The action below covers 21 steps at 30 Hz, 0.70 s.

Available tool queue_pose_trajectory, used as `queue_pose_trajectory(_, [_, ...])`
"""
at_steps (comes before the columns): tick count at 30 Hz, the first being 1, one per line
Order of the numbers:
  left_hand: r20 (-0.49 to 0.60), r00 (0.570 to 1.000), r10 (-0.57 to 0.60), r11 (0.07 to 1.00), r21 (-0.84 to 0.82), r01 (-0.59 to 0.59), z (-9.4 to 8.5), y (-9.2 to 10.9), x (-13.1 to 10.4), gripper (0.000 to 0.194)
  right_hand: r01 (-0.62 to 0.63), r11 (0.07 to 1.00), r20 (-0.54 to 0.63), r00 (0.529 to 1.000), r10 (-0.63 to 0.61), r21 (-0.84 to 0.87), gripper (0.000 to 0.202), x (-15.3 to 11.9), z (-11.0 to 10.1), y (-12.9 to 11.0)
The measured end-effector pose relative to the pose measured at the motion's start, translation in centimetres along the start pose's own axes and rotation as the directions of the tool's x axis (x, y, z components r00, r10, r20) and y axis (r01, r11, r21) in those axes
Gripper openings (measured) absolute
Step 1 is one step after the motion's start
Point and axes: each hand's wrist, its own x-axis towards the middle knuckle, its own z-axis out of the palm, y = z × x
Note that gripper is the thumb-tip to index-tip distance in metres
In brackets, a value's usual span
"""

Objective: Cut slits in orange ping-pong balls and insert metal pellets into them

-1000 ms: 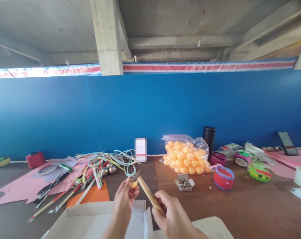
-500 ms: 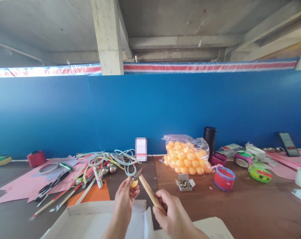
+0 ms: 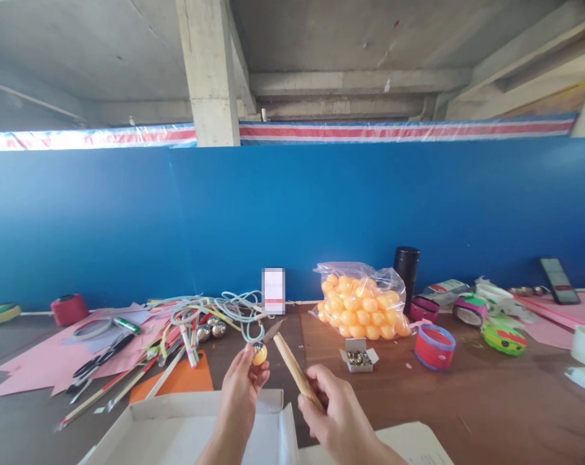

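Observation:
Between the fingertips of my left hand (image 3: 243, 384) is an orange ball (image 3: 260, 354), about the size of those in the bag, with a darker, shiny patch on its upper left. My right hand (image 3: 328, 407) is wrapped round the wooden handle of a small hammer (image 3: 295, 365). Its dark, pointed head sits just above and to the right of the ball, with a small gap. To the right stands a small open box (image 3: 359, 363) of shiny metal pieces, apart from both hands.
A white tray-like box (image 3: 157, 413) lies under my left forearm. Tangled cords (image 3: 239, 303), scissors (image 3: 96, 361) and pink paper (image 3: 35, 361) lie left. Behind are a clear bag of orange balls (image 3: 363, 310) and a black cylinder (image 3: 407, 278); a red-and-blue ring (image 3: 435, 347) stands right.
The hammer has shifted slightly up and to the right, away from the ball, so more of the ball shows. My left hand has barely moved.

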Motion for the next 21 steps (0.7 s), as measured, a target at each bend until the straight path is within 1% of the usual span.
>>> queue_pose_trajectory(2, [-0.008,1.000,-0.009,1.000,-0.005,0.009,-0.02,0.03,0.02,0.024,-0.012,0.999,-0.018,1.000,0.013,0.046,0.006,0.02,0.10,0.17])
queue_pose_trajectory(5, [-0.024,1.000,-0.020,0.999,-0.030,0.019,0.05,0.17,-0.06,0.022,-0.022,0.997,-0.007,1.000,0.023,0.073,0.006,0.01,0.20,0.35])
queue_pose_trajectory(10, [-0.005,0.999,-0.047,0.995,-0.087,0.046,0.33,0.47,-0.34,0.020,0.009,0.999,0.024,1.000,-0.010,0.035,0.003,-0.09,0.12,0.15])
queue_pose_trajectory(15, [0.015,0.999,-0.047,0.995,-0.082,0.048,0.45,0.51,-0.46,0.018,0.019,1.000,0.076,0.997,-0.020,0.010,0.004,-0.12,-0.05,-0.12])
queue_pose_trajectory(21, [0.028,0.999,-0.046,0.996,-0.072,0.048,0.42,0.36,-0.34,0.019,0.011,1.000,0.059,0.998,-0.010,-0.025,0.003,-0.18,0.12,0.03])
